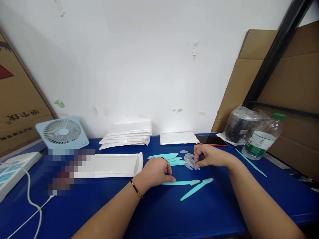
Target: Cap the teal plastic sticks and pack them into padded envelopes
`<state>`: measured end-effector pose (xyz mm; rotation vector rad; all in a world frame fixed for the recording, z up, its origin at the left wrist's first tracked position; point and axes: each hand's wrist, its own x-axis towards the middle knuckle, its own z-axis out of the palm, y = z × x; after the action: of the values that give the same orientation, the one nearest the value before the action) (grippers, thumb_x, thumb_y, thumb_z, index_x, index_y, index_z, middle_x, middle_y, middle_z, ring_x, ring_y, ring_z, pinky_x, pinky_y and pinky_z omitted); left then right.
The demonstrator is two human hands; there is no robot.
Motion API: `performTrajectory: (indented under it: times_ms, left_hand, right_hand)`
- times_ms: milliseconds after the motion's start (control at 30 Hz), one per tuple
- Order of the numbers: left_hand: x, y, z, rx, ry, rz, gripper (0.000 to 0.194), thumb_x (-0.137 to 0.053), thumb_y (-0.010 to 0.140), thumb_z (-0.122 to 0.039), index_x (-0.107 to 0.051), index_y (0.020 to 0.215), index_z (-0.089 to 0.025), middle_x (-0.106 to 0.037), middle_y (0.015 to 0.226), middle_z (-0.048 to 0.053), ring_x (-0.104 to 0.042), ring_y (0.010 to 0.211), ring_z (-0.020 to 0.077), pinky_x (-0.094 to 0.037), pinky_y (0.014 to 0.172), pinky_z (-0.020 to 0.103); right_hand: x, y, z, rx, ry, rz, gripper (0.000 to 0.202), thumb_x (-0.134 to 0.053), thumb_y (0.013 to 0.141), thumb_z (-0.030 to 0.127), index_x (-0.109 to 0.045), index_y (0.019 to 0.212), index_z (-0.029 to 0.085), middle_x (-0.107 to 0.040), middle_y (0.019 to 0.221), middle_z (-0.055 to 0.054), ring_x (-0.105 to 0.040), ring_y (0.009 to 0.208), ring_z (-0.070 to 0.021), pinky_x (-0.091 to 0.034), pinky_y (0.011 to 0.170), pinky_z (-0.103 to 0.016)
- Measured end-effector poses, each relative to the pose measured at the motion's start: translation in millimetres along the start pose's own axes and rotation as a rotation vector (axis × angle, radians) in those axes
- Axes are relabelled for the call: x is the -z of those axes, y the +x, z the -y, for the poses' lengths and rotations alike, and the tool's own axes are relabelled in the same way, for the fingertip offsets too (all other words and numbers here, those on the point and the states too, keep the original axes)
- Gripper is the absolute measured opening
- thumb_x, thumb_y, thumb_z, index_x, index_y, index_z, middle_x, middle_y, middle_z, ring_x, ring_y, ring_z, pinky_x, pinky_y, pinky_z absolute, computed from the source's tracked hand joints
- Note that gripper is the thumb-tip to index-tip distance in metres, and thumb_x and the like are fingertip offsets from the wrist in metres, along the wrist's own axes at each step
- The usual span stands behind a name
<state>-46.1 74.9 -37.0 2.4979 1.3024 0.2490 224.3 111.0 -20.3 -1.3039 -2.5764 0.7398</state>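
Dark characters (pixel 22 116) running in two lines across a cardboard box (pixel 25 89) at the tabletop's (pixel 211 212) left edge, lettering showing too unclearly to read, a bottle (pixel 274 127) near the far right corner wearing a label (pixel 260 144) with illegible print

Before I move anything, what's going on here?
A person's left hand is at the handle of one turquoise razor; I can't tell how firmly it's held. The right hand is at the small clear plastic pieces. Another razor lies in front, and a turquoise pile sits beyond the left hand.
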Motion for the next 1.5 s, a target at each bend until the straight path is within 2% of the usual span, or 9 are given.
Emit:
performTrajectory:
  times_ms: [167,267,400,533,800,933,1133,1333,1500]
  left_hand:
    - [-14.3,1,-9,0.011,0.016,0.026,0.016,-0.065,0.07,-0.038,-0.066,0.065,-0.022,-0.066,0.067,-0.003,-0.056,0.062,0.0128,-0.033,0.059,0.024]
    - [-10.3,4,-2,0.001,0.036,-0.029,0.018,-0.063,0.073,-0.037,-0.066,0.064,-0.022,-0.067,0.073,-0.001,-0.057,0.069,0.0144,-0.034,0.065,0.026]
    - [3.2,7,11,0.079,0.14,-0.12,0.015,-0.062,0.073,-0.034,-0.065,0.065,-0.021,-0.066,0.077,0.0,-0.057,0.074,0.0169,-0.033,0.069,0.028]
    - [8.1,7,15,0.13,0.105,-0.179,0.021,-0.067,0.067,-0.042,-0.066,0.074,-0.022,-0.065,0.083,0.0,-0.057,0.078,0.0178,-0.034,0.067,0.027]
    - [-22.2,-4,-20,-0.044,-0.108,-0.059,0.032,-0.061,0.07,-0.05,-0.063,0.086,-0.022,-0.062,0.087,0.001,-0.056,0.077,0.0162,-0.038,0.062,0.023]
    - [-30.9,-5,-32,-0.084,-0.05,0.014,0.024,-0.062,0.072,-0.043,-0.063,0.084,-0.022,-0.064,0.083,0.001,-0.056,0.071,0.0155,-0.036,0.057,0.023]
    - [-19.4,-2,-33,0.016,0.027,0.123,0.013,-0.063,0.073,-0.034,-0.066,0.072,-0.021,-0.067,0.076,0.001,-0.058,0.069,0.0163,-0.035,0.054,0.023]
    - [-6.6,-3,-15,0.083,0.032,0.161,0.016,-0.062,0.073,-0.037,-0.067,0.074,-0.022,-0.067,0.078,0.002,-0.06,0.071,0.0168,-0.041,0.059,0.023]
    - [-11.2,0,5,-0.031,0.137,-0.18,0.05,-0.047,0.081,-0.052,-0.05,0.122,-0.023,-0.048,0.13,0.008,-0.041,0.12,0.0249,-0.033,0.097,0.036]
  right_hand:
    - [-13,5,10,0.085,0.038,0.18,0.034,-0.075,0.055,0.047,-0.072,0.072,0.018,-0.054,0.074,-0.001,-0.049,0.066,-0.0126,-0.035,0.054,-0.022]
    - [-18,10,9,0.129,0.075,0.198,0.032,-0.072,0.061,0.047,-0.071,0.07,0.016,-0.055,0.07,-0.001,-0.049,0.062,-0.0116,-0.035,0.054,-0.022]
    - [-12,11,2,0.043,0.025,-0.005,0.03,-0.067,0.066,0.045,-0.07,0.066,0.015,-0.058,0.071,-0.002,-0.051,0.062,-0.0125,-0.036,0.054,-0.023]
    - [2,1,-5,-0.086,-0.034,-0.171,0.031,-0.072,0.058,0.045,-0.071,0.072,0.017,-0.061,0.077,-0.004,-0.053,0.069,-0.0162,-0.037,0.058,-0.024]
    - [-9,-7,-2,-0.156,-0.048,0.317,0.032,-0.079,0.044,0.033,-0.071,0.072,0.02,-0.061,0.066,0.002,-0.052,0.057,-0.0126,-0.033,0.047,-0.021]
    - [-20,3,6,-0.124,-0.043,0.392,0.02,-0.074,0.049,0.027,-0.069,0.067,0.017,-0.061,0.058,0.003,-0.05,0.05,-0.0105,-0.032,0.046,-0.021]
    - [-19,3,4,-0.109,0.037,0.398,0.024,-0.074,0.053,0.033,-0.069,0.069,0.015,-0.062,0.058,0.003,-0.05,0.05,-0.0098,-0.034,0.047,-0.02]
    - [-3,-3,-16,-0.174,0.025,0.211,0.032,-0.076,0.052,0.042,-0.071,0.071,0.017,-0.064,0.063,0.001,-0.051,0.057,-0.0121,-0.034,0.05,-0.021]
    - [-3,8,-24,-0.134,-0.01,-0.191,0.028,-0.059,0.073,0.042,-0.07,0.08,0.017,-0.065,0.074,-0.004,-0.055,0.066,-0.0157,-0.039,0.058,-0.024]
